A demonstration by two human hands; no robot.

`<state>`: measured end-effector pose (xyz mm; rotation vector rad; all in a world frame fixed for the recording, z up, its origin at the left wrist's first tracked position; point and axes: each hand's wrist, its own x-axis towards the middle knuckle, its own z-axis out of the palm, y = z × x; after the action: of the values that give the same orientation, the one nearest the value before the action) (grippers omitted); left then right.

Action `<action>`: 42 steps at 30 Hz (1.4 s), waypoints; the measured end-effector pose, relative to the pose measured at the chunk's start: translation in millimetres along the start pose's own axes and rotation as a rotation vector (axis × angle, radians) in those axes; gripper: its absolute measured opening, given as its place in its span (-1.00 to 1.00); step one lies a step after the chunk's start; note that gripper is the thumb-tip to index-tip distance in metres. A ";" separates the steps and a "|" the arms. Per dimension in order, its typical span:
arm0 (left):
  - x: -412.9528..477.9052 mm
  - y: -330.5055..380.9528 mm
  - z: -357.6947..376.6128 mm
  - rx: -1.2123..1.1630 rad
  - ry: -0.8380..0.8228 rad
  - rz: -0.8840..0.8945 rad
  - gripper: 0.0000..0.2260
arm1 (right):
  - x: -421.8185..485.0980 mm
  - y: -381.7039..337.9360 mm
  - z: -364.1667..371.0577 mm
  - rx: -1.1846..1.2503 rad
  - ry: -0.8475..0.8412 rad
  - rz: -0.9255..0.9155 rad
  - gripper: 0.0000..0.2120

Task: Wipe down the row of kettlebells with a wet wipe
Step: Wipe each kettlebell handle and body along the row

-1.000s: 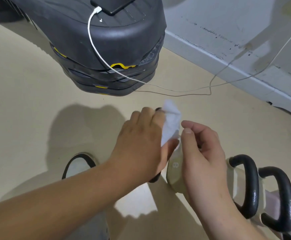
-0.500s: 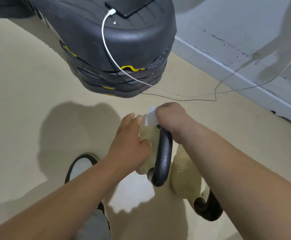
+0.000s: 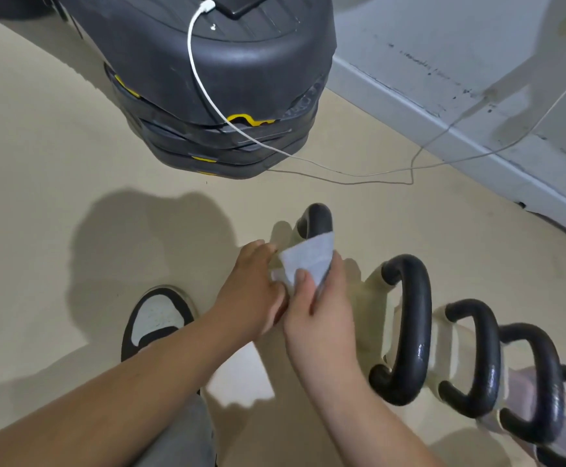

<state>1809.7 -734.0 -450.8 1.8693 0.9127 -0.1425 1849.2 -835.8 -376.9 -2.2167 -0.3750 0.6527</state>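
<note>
Hands meet low in the view over the end kettlebell of the row. The right hand is wrapped round the wipe: its thumb presses the wipe flat and its fingers curl behind, folding the white, creased sheet over the black handle. The left hand lies with bent fingers against the bell's cream body, touching the wipe's corner; whether it grips or only steadies, I cannot tell. I judge this to be the handle pass on the first bell, early in the job. The next move calls for sliding the wipe up the arch to its bare top, then down over the body, before shifting right. There the other kettlebells stand close together, with glossy black handles on pale bodies. Farther off sit stacked step boards with a white cable trailing down them.
</note>
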 end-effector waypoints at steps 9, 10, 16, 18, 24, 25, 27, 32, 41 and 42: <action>-14.4 -8.7 1.4 -0.117 0.007 -0.013 -0.44 | -44.5 80.6 31.8 -0.034 -0.009 -0.019 -0.31; -16.5 -8.5 0.4 -0.121 0.002 -0.005 -0.44 | -43.0 86.8 31.3 -0.055 -0.044 0.001 -0.39; -19.1 -3.8 1.3 -0.169 -0.021 -0.014 -0.55 | -3.8 52.4 -7.7 0.113 -0.209 0.024 -0.65; -17.8 1.2 0.6 -0.306 -0.007 -0.092 -0.55 | 3.1 33.3 -15.4 0.262 -0.276 0.090 -0.64; -23.0 3.1 2.9 -0.456 -0.044 -0.116 -0.46 | -39.3 35.1 -17.8 0.388 -0.178 0.137 -0.69; -23.6 0.5 3.1 -0.467 -0.020 -0.113 -0.53 | -44.1 37.9 -21.6 0.391 -0.111 0.144 -0.74; -24.5 0.0 -0.5 -0.445 0.058 -0.075 -0.63 | -49.5 40.3 -35.1 0.421 0.045 0.180 -0.78; -32.8 31.5 -19.1 -0.433 0.231 0.164 -0.86 | -35.5 -0.9 -79.0 0.393 0.044 0.120 -0.71; -28.3 42.3 -44.1 -1.081 -0.173 -0.092 -0.82 | 36.9 -63.0 -70.9 -0.092 -0.292 -0.067 -0.39; -23.1 39.6 -47.0 -1.100 -0.084 -0.127 -0.80 | 39.5 -65.4 -74.0 -0.123 -0.182 -0.121 -0.42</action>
<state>1805.3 -715.5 -387.9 0.7803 0.7993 0.1812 1919.6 -819.7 -298.9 -2.2353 -0.6526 0.7863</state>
